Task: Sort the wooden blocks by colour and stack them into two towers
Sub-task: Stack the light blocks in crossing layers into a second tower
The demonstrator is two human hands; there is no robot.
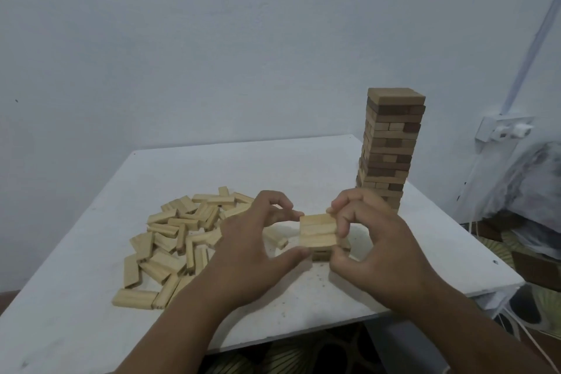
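A low stack of light wooden blocks (318,231) stands on the white table (91,297) in front of me. My left hand (258,249) touches its left side with thumb and fingertips. On the right side, my right hand (373,249) pinches the stack with curled fingers and thumb. Several loose light blocks (176,237) lie in a pile to the left. A tall tower of darker and mixed brown blocks (390,146) rises at the table's back right.
One light block (277,238) lies just behind my left hand. The table's right edge is near the tall tower. A wall socket (504,127) and bundled fabric sit to the right, beyond the table.
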